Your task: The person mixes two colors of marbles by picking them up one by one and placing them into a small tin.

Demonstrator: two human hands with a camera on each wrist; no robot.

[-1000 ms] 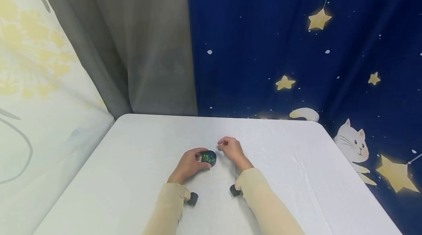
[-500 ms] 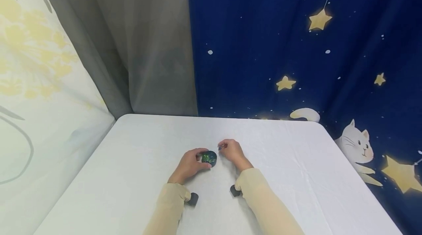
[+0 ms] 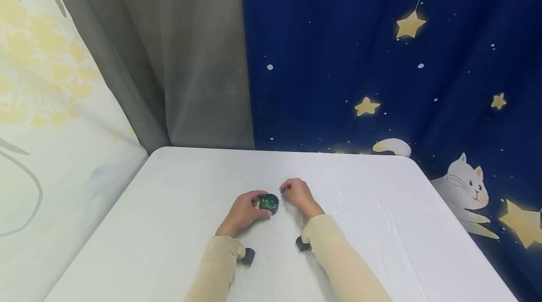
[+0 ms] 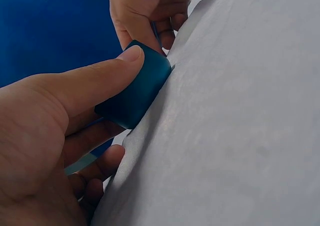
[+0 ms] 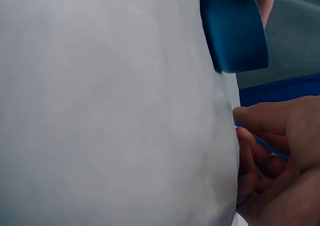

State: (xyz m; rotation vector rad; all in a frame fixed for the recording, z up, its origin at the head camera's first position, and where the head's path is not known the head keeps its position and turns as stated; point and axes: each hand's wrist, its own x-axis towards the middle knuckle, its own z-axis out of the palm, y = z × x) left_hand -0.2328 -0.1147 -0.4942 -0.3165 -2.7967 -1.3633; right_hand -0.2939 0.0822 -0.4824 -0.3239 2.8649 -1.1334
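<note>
I've got my left hand (image 3: 243, 211) clamped round the small round blue container (image 3: 268, 203), thumb and fingers steadying it on the white table (image 3: 169, 208). Just right of it, my right hand (image 3: 298, 192) pinches a thin blue thing (image 5: 264, 145), close beside the rim.

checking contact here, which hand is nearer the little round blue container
Left. The left hand grips the blue container on the table, thumb on its side. The right hand sits just to its right, not touching, pinching something thin and blue.
</note>
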